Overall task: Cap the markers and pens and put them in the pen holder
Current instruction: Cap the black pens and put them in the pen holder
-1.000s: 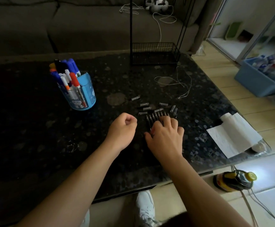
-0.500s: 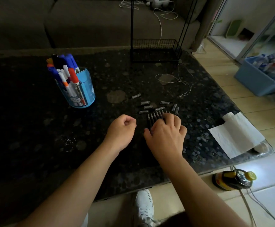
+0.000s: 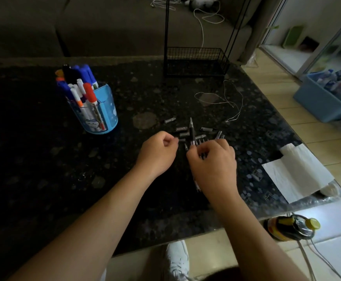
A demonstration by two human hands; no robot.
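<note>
Capping is proceeding. The right hand (image 3: 212, 165) is pinching an uncapped pen (image 3: 192, 131), its tip pointing away past the fingers. The left hand (image 3: 157, 153) is resting curled; whether it is holding a cap cannot be told. Caps (image 3: 181, 129) are lying just beyond the fingertips. Next move, as judged: seating a cap squarely, then reaching to the holder (image 3: 104, 112), well left of the fingers. The dark table (image 3: 43, 159) is bearing a wire basket (image 3: 196, 61), with a sofa (image 3: 104, 27) behind.

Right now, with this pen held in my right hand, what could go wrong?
1. The pen in your right hand looks uncapped, tip pointing away; it could mark your left hand as a cap goes on.
2. The small caps lie loose on the dark speckled table; a nudge could scatter them where they are hard to spot.
</note>
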